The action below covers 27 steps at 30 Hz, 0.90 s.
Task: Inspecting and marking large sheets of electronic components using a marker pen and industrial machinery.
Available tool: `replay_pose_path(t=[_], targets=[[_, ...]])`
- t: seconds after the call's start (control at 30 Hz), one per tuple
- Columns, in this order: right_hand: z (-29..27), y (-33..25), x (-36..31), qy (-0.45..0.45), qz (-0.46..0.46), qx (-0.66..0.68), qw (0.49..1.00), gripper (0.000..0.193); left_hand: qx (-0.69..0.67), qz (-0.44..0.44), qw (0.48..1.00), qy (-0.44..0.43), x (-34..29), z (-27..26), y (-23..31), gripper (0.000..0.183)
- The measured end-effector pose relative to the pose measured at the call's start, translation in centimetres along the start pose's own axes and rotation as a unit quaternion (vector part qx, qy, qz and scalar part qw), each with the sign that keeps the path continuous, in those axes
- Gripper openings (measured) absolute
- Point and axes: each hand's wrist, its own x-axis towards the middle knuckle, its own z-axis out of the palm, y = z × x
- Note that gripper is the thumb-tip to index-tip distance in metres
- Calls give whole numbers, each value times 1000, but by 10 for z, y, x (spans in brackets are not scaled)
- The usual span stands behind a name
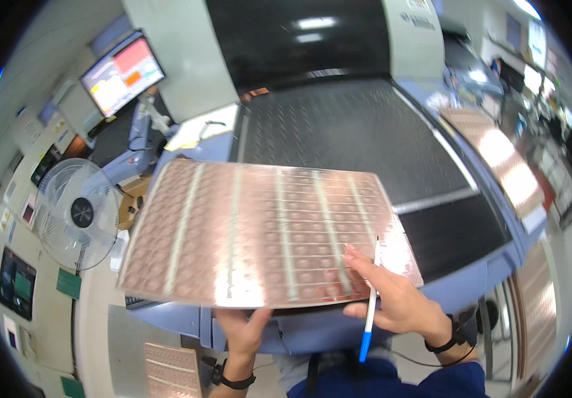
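A large copper-coloured panel (pixel 253 232) with pale stripes and rows of small round patterns is tilted in front of me. My left hand (pixel 243 330) grips its near edge from below, the thumb at the edge and the other fingers hidden underneath. My right hand (pixel 395 298) is over the panel's near right corner, fingers partly extended. Between the fingers of this hand is a white marker pen (pixel 371 302) with a blue end pointing towards me and a dark tip pointing away. Whether the right fingertips touch the panel I cannot tell.
Beyond the panel lies a machine's black perforated bed (pixel 339 139) with a blue-grey frame. More copper panels (pixel 495 156) lie along its right side. Left are a fan (pixel 81 212) and a monitor (pixel 124 74). Another copper panel (pixel 172 371) stands low at left.
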Motion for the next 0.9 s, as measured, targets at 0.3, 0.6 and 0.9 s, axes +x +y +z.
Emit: replay_pose_path(t=[0.3, 0.6, 0.9], targets=[[-1, 72, -41, 189, 138, 139, 962, 46, -27, -15, 989, 143, -22, -32, 1, 72], [-20, 72, -67, 253, 184, 306, 899, 49, 54, 66, 978, 192, -36, -36, 13, 84], [1, 75, -52, 203, 241, 199, 928, 18, 119, 38, 971, 205, -48, -69, -32, 89]])
